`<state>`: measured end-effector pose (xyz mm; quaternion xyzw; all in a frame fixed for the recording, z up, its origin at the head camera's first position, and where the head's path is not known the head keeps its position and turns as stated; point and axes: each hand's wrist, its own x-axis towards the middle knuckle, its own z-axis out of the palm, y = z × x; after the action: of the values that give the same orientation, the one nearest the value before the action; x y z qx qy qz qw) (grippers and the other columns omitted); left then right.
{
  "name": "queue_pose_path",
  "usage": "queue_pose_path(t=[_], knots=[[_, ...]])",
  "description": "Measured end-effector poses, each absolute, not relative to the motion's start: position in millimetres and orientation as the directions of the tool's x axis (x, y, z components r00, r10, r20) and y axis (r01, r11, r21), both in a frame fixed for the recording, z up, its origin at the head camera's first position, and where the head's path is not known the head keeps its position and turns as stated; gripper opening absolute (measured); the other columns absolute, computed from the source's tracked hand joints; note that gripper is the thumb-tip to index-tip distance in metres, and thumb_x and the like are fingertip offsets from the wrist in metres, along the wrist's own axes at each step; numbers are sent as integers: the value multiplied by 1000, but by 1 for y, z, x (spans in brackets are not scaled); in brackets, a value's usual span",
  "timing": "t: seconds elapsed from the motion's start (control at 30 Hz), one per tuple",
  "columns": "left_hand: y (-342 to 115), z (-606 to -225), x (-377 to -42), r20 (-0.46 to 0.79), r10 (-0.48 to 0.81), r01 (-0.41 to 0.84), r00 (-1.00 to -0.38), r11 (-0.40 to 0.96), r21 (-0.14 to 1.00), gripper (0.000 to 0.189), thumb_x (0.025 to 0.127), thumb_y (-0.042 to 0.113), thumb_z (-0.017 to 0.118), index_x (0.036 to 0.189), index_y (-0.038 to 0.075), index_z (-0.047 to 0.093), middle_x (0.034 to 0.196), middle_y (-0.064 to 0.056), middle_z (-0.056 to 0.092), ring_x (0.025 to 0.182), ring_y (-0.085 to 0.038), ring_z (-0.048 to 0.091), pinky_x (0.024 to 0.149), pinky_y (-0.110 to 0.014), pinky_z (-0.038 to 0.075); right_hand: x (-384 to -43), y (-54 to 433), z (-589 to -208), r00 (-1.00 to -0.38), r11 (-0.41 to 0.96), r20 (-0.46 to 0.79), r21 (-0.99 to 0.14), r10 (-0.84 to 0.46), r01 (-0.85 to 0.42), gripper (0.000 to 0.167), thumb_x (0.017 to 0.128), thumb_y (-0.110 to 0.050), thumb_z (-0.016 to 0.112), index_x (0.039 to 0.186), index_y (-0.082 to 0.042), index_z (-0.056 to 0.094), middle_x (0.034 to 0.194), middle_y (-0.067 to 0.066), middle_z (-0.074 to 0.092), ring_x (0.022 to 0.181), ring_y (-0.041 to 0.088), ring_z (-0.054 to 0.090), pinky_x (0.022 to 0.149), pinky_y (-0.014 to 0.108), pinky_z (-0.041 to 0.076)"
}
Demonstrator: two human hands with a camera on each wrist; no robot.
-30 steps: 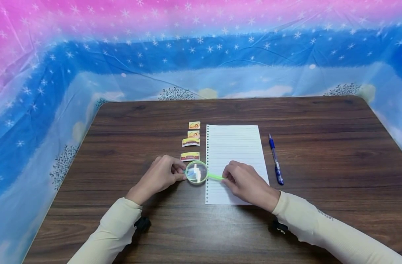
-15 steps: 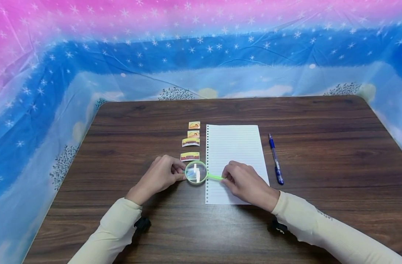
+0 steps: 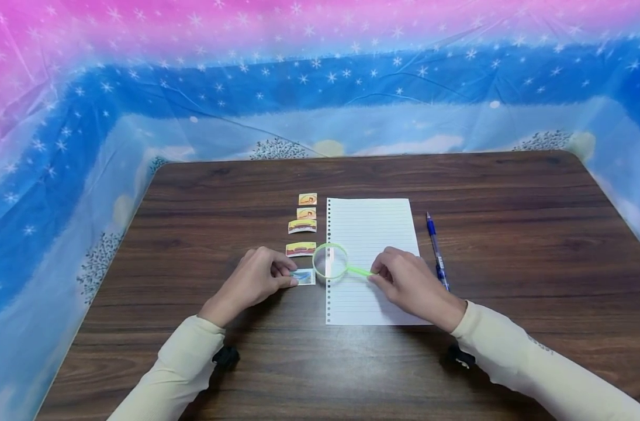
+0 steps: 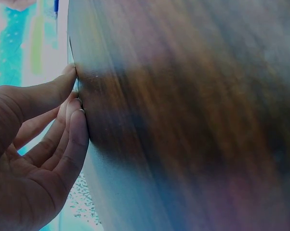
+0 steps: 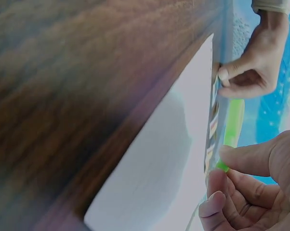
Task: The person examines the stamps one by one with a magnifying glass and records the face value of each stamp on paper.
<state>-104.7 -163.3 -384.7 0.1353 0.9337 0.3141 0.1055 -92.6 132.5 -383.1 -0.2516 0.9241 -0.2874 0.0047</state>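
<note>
My left hand [image 3: 253, 278] pinches the left edge of a small blue stamp [image 3: 305, 276] with a white border, lying at the table surface. In the left wrist view the thumb and fingertips meet low against the tabletop, the stamp mostly hidden there. My right hand [image 3: 410, 286] holds a green magnifying glass [image 3: 359, 271] by the end of its handle, between thumb and fingers. Its round lens hangs over the left edge of the lined paper [image 3: 372, 228], just right of the blue stamp. The right wrist view shows the green handle [image 5: 223, 166] in the fingertips.
Several more stamps form a column above the blue one: yellow-and-red ones [image 3: 301, 249] nearer, orange ones [image 3: 307, 199] farther. A blue pen [image 3: 436, 242] lies right of the paper. The brown wooden table [image 3: 220, 193] is backed by a snowflake-patterned cloth [image 3: 320, 76].
My right hand has moved right and slightly away from me with the magnifying glass, so its lens no longer covers the blue stamp. My left hand has stayed in place.
</note>
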Motion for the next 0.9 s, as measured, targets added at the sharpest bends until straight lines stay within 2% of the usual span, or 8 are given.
queue_pose_path(t=[0.4,0.9], knots=[[-165,-386,-103,-83,336,215,-938,752,623,14,83,12,85,94,5,79,77,4,68,70,-8,61,67,-29,53,-99,164,-374,-906,739,149,-534,-396,-411,5,88,-3,77,87,-4,72,78,-1,62,67,9,55,60,28,47],[-165,-388,-104,-64,346,235,-936,750,618,13,82,12,86,92,6,79,75,5,68,68,-7,60,66,-28,53,-110,221,-369,-951,801,125,-515,-282,-306,6,94,-8,72,92,-2,71,85,6,64,69,15,58,58,32,47]])
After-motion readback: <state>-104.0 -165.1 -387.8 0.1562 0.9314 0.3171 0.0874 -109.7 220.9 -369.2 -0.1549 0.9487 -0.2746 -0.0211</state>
